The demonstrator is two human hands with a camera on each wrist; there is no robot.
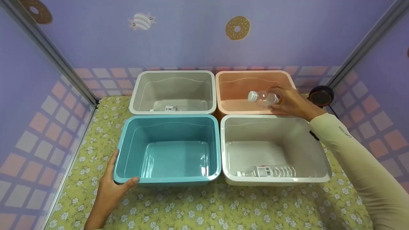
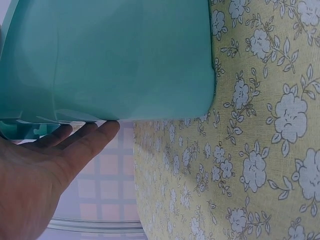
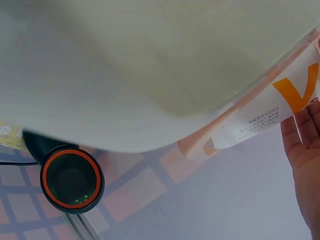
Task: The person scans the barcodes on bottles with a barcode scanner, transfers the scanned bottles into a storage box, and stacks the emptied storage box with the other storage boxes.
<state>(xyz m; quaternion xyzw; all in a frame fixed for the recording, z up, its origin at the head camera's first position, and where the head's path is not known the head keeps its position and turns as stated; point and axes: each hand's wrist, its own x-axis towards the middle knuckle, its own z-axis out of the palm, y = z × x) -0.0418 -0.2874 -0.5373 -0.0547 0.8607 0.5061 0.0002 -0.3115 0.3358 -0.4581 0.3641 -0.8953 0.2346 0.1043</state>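
Note:
My right hand (image 1: 286, 100) grips a clear plastic bottle (image 1: 262, 98) with a white cap, lying sideways over the orange bin (image 1: 255, 112) at the back right. The cap points left. In the right wrist view, the bottle's white label (image 3: 255, 122) bears a large orange mark, and fingers (image 3: 302, 125) lie against it. My left hand (image 1: 110, 187) rests on the front left corner of the teal bin (image 1: 166, 181). Its thumb lies on the front rim, and its fingers (image 2: 95, 140) touch the outer side wall. The teal bin holds nothing.
A light grey bin (image 1: 276, 180) at the front right has a clear bottle (image 1: 271, 171) lying in it. At the back left, another grey bin (image 1: 172, 111) holds a partly hidden item with a white label (image 1: 171, 108). A dark round device (image 1: 321, 95) stands right of the bins.

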